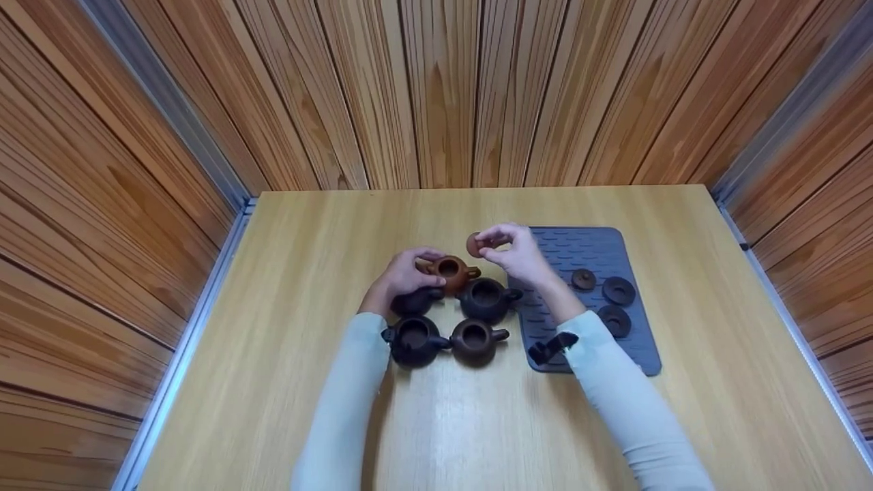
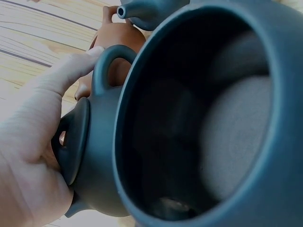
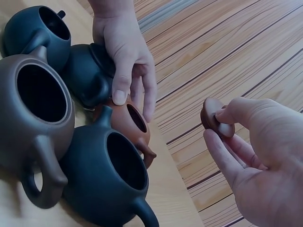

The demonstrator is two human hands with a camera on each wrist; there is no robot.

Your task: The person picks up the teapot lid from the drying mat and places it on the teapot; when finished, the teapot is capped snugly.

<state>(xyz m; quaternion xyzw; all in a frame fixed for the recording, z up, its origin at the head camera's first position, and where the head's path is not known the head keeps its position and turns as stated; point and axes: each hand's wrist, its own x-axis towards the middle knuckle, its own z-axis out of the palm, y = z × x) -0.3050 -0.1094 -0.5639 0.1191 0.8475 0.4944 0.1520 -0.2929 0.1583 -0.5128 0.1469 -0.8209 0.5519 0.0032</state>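
At one o'clock from orange teapot (image 1: 457,277), right hand (image 1: 515,254) pinches lid (image 1: 472,244); left hand (image 1: 406,274) grips teapot. Likely lidding; next needs careful alignment.

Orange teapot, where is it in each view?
Head: orange teapot near the centre, gripped by the left hand.
Left wrist: orange teapot upper left, partly behind a dark handle.
Right wrist: orange teapot just left of centre, below the left hand.
Shared landmark: the left hand.
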